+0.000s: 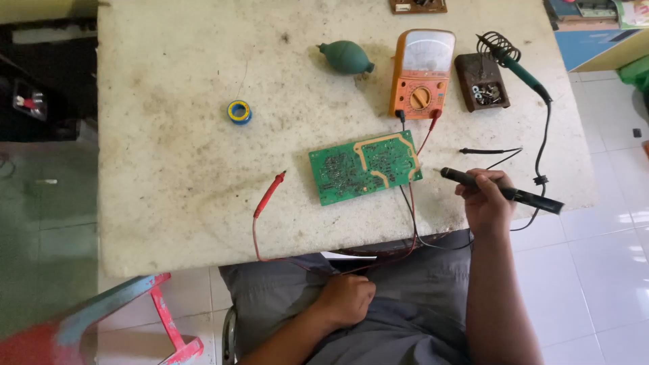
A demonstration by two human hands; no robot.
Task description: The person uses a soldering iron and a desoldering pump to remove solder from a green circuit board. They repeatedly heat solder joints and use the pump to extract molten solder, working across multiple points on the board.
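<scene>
We are seeing the right hand [488, 196] gripping a black soldering iron [500, 190] like a pen, tip pointing left toward the green circuit board [366, 167], which is lying flat near the front edge of the surface [176, 169]. The tip is hovering just beside the board's right edge, apart from it, not touching. The left hand [346, 298] is resting in the lap, loosely clenched, holding nothing we can make out.

The orange multimeter [421, 74] is sitting just behind the board, its red probe [269, 194] lying loose to the board's left and a black probe [488, 151] lying to the right. A blue-and-yellow solder spool [238, 111] is sitting well apart, and a green rubber blower bulb [346, 57] is lying behind. The iron stand [481, 82] with its coil is standing at the far right.

We are judging this as the approach step, iron heading to the board. The next move is calling for a steady tip on one joint, and likely the left hand coming up to hold the board.
</scene>
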